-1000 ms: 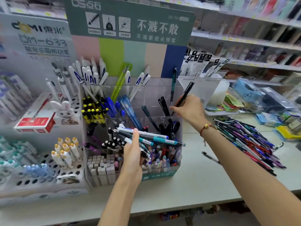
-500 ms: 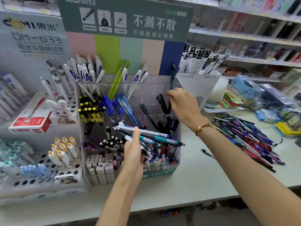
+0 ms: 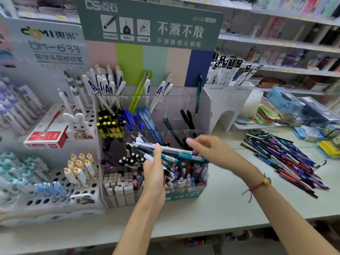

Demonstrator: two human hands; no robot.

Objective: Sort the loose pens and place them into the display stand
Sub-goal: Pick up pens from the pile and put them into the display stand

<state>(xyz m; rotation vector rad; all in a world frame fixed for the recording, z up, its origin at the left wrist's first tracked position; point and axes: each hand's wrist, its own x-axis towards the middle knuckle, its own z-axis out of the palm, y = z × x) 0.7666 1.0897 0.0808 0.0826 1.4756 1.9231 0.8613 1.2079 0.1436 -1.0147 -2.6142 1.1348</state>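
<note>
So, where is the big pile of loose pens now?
In the head view, the pile of loose pens lies on the white counter, right of the clear display stand.

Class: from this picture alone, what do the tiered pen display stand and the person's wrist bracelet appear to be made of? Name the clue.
Display stand: seemingly clear acrylic or similar plastic, glossy; pens and the coloured backboard show through its walls.
Bracelet: apparently red cord or thread with one yellowish bead, perhaps gold-coloured; loose ends hang off the wrist, and the bead's material is unclear.

right hand (image 3: 207, 150) blurred, shelf goods (image 3: 294, 57) indistinct
</note>
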